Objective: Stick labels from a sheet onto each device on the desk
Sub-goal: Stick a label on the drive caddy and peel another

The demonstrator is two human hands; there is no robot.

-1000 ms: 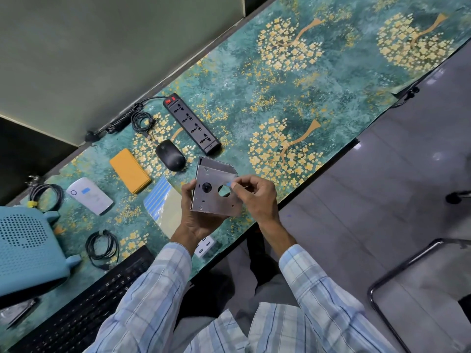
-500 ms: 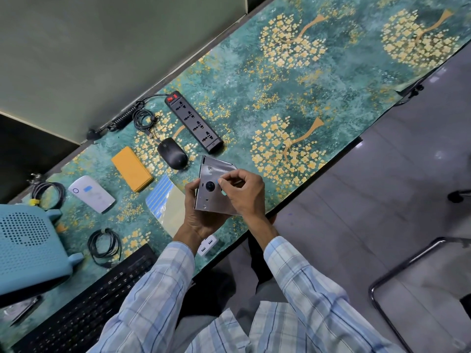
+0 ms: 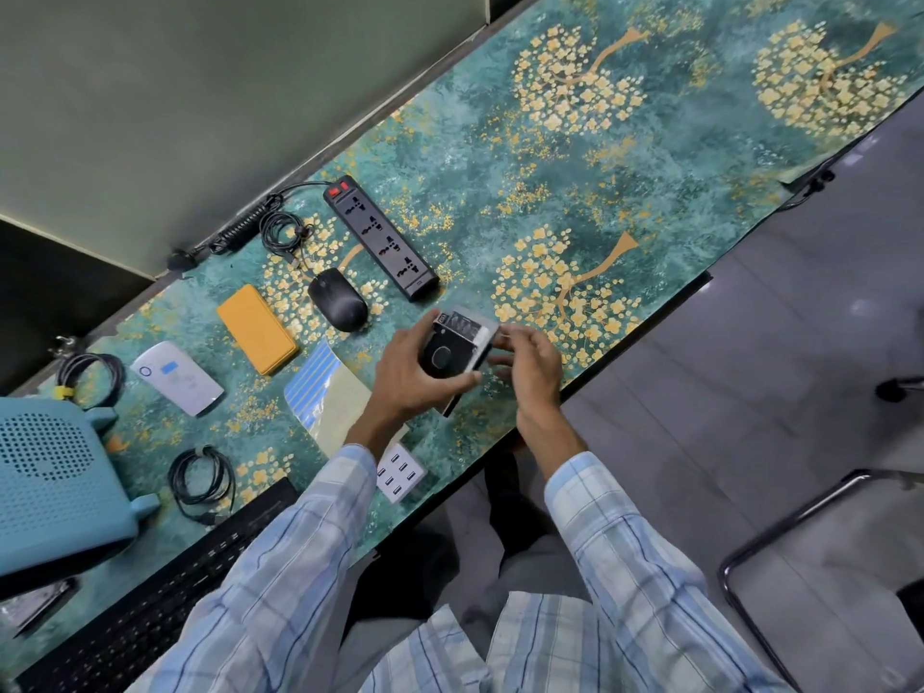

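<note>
A flat square drive (image 3: 457, 342) is held just above the desk's near edge, its black side with a round hub facing up. My left hand (image 3: 405, 372) grips its left side with fingers wrapped under it. My right hand (image 3: 530, 362) is at its right edge, thumb and fingertips pinching that edge; this part is blurred. The label sheet (image 3: 320, 387), with blue strips on pale backing, lies on the desk left of my left wrist. A white pocket device (image 3: 175, 377) at the left carries a blue label.
On the green patterned desk mat (image 3: 500, 167) lie a black power strip (image 3: 382, 237), a black mouse (image 3: 337, 307), a yellow power bank (image 3: 257, 330), a white USB hub (image 3: 400, 472), cable coils (image 3: 202, 480), a blue router (image 3: 50, 492) and a keyboard (image 3: 150, 592).
The drive has turned over from its silver side to its black side. My right hand left the silver face and now sits at the drive's right edge.
</note>
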